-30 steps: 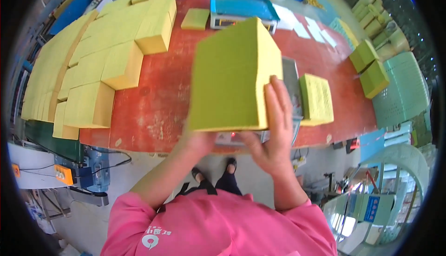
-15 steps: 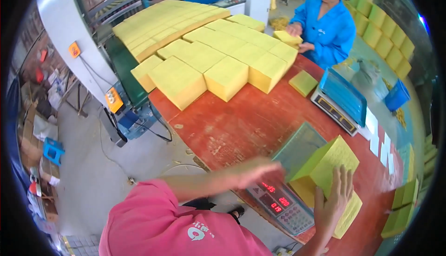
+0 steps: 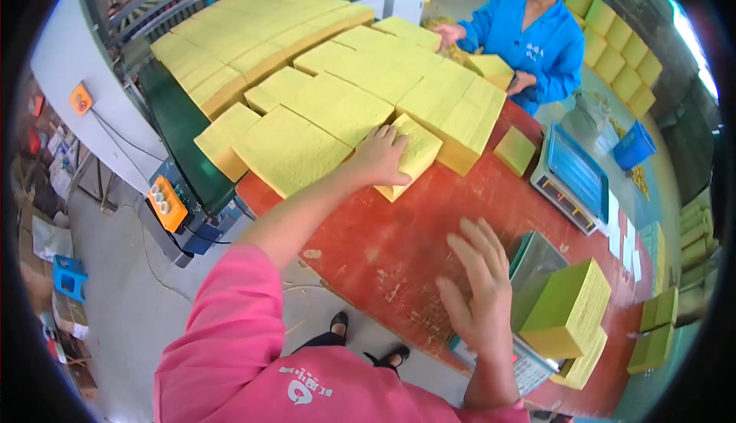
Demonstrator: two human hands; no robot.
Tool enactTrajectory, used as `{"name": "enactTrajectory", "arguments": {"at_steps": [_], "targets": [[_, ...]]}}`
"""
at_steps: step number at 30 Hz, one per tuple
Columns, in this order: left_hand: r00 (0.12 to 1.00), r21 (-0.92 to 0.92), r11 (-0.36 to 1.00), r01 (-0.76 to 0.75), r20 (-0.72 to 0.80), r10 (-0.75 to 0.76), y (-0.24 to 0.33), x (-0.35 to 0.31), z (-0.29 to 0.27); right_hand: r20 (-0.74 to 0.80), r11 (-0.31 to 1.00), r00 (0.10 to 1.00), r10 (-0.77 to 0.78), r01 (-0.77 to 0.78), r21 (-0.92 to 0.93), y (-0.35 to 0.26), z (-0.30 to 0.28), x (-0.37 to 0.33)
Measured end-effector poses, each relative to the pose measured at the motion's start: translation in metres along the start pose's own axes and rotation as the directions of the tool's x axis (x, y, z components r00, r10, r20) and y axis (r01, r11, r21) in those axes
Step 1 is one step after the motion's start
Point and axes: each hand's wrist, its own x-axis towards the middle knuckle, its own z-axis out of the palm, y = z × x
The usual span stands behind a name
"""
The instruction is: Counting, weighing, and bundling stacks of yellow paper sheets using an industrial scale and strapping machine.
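My left hand [image 3: 381, 156] is on a block of yellow paper [image 3: 418, 147] at the near edge of the large group of blocks. Its fingers lie across the top and the thumb reaches down the near side, gripping the block. Over the red table, my right hand [image 3: 479, 285] is raised with fingers apart, holding nothing. Beside it, a digital scale [image 3: 529, 373] is partly hidden by that hand and a block. One yellow block [image 3: 571, 304] rests tilted by the scale's plate [image 3: 540, 262], with another block [image 3: 583, 365] lower beside it.
Many yellow blocks [image 3: 307, 116] cover the far left of the red table [image 3: 383, 269]. A second scale with a blue tray [image 3: 579, 166] and a small yellow block [image 3: 514, 151] are at the right. Across the table, a person in blue [image 3: 529, 39] handles a block [image 3: 491, 69].
My left hand has swung from above the scale to the block at the group's near edge. My right hand has let go of the block by the scale and moved left.
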Motion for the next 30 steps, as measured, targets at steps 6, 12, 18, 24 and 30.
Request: {"name": "enactTrajectory", "arguments": {"at_steps": [6,12,18,24,30], "targets": [[0.821,-0.24,0.796,-0.556,-0.008,0.571,0.006,-0.065,-0.021,-0.077,0.997,0.995,-0.063,0.066,0.04,0.062,0.099,0.101],[0.852,-0.213,0.829,-0.517,-0.22,0.475,-0.006,-0.189,-0.043,0.491,0.945,0.822,0.289,-0.326,-0.011,0.064,0.125,0.048],[0.731,-0.74,-0.474,0.478,0.634,-0.253,0.014,-0.333,0.05,0.327,0.842,0.796,0.509,-0.54,0.003,0.004,0.127,-0.065],[0.819,-0.736,-0.572,0.361,0.544,-0.183,0.056,-0.344,0.003,0.402,0.823,0.782,0.476,-0.557,0.111,-0.048,0.14,-0.081],[0.927,-0.913,-0.29,0.287,0.341,-0.155,0.086,-0.33,-0.01,0.357,0.699,0.812,0.461,-0.58,0.418,-0.027,0.091,-0.131]]}}
